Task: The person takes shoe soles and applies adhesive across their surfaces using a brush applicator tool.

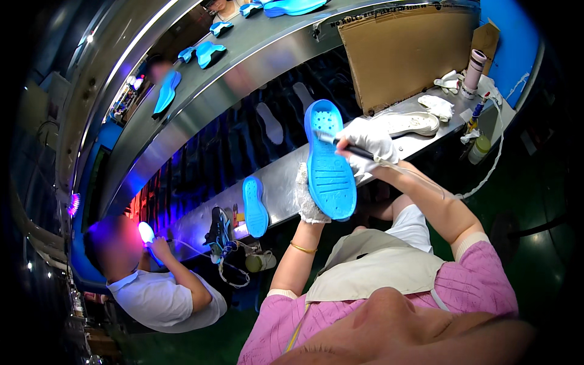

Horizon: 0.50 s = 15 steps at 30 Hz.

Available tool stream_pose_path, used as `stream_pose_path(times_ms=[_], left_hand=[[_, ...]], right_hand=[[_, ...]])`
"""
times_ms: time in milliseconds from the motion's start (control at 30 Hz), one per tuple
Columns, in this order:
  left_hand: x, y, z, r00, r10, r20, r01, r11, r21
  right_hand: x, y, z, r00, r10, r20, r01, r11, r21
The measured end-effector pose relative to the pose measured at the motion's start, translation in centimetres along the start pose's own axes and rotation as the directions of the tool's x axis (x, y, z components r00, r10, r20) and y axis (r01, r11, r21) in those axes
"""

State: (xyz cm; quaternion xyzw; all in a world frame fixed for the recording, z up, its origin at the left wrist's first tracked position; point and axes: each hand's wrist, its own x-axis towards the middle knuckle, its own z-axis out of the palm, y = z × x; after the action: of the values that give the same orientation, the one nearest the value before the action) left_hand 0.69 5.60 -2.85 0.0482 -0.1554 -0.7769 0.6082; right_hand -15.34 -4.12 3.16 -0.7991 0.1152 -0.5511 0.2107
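One blue sole (331,173) is gripped in raised left hand (309,198); right hand (371,139), angled inward, pinches one brush (327,138) between fingers (343,145).

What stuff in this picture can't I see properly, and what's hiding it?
All in the head view:
- Back of the big blue sole: it faces away from the camera.
- Most of the left hand: behind that sole.
- Whatever is behind the cardboard sheet: the sheet covers it.
- Whole shape of the top blue piece: cut off by the upper edge.
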Motion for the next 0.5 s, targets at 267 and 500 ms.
stream_pose_path(times_ms=[267,500], left_hand=[[1.0,-0.7,0.8,0.975,0.111,-0.190,-0.077,0.981,0.178],[4.2,4.1,4.4,0.979,0.148,-0.137,-0.106,0.954,0.279]], right_hand=[[-0.9,1.1,2.5,0.730,0.683,0.014,-0.573,0.602,0.557],[-1.3,-2.6,-1.5,0.769,0.636,-0.064,-0.478,0.639,0.602]])
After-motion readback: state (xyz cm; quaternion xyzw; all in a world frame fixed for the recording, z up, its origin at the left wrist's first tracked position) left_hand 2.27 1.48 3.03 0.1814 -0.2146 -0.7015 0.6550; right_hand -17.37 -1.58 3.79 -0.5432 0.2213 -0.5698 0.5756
